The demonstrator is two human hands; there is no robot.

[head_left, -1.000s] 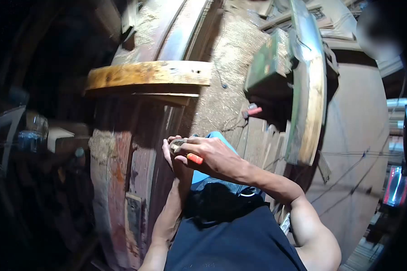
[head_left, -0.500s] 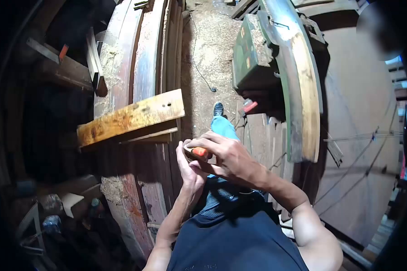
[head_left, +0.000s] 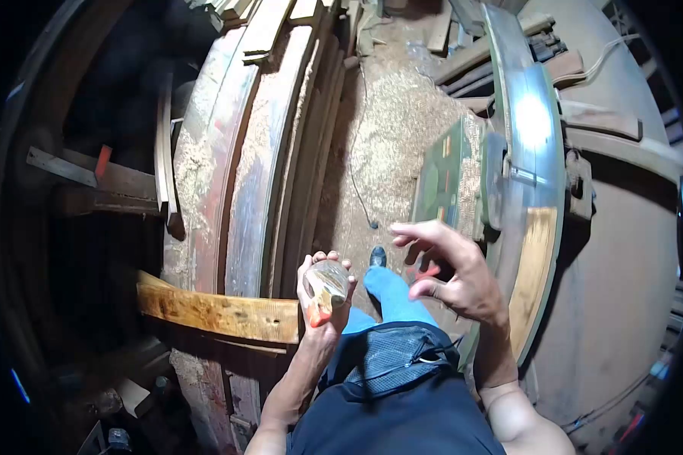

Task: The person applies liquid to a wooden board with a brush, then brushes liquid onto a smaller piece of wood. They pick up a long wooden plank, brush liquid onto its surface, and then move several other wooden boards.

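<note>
- Parted since half a second ago, when they met over one small load: my right hand [head_left: 457,277] has come away to the right, leaving the clear container [head_left: 328,274] to my left hand [head_left: 335,320] alone.
- Head view, center: my left hand grips the container from below, fingers wrapped about its far side and the palm under it, a hold that likely keeps a smooth, rounded thing from rolling off.
- An orange piece [head_left: 319,315] shows at the container's near end, against the base of my palm; whether it sits inside or is pinned beneath, I cannot tell.
- Head view, right: my right hand is open, fingers bent and thumb apart, with nothing seen in it. The red object [head_left: 430,271] between thumb and fingers seems to lie beyond, out of my grasp.
- Head view, left: an amber board [head_left: 228,312] lies across stacked planks [head_left: 250,197], which appear to bear its weight. Sawdust lies on the planks.
- Head view, beyond: more sawdust coats the floor [head_left: 391,144], where a black cord [head_left: 372,224] trails near my shoe [head_left: 378,256]. A green casing [head_left: 442,171] stands beside a long metal bed [head_left: 535,114], topped by a pale wood strip [head_left: 531,250].
</note>
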